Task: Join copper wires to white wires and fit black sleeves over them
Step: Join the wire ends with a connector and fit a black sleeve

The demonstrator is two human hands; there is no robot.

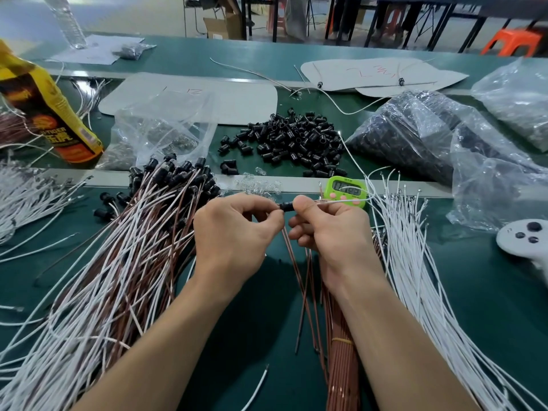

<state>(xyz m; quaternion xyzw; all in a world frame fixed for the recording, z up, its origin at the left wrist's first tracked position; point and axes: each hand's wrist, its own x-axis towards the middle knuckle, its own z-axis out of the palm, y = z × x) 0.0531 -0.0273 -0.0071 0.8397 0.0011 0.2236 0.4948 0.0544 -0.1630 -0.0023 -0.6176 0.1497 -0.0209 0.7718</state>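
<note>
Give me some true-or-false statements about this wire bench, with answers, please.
1. The left hand and right hand both pinch one small black plastic sleeve. True.
2. The loose pile of black plastic sleeves lies nearer the person than the hands. False: it lies beyond them.
3. The green digital timer stands beyond the right hand. True.
4. A blue band ties the bundle of copper-coloured wires. False: the band is yellow.

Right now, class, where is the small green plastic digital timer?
In the head view, the green digital timer sits right of centre, just beyond the right hand, with loose white wires fanned to its right.
</note>
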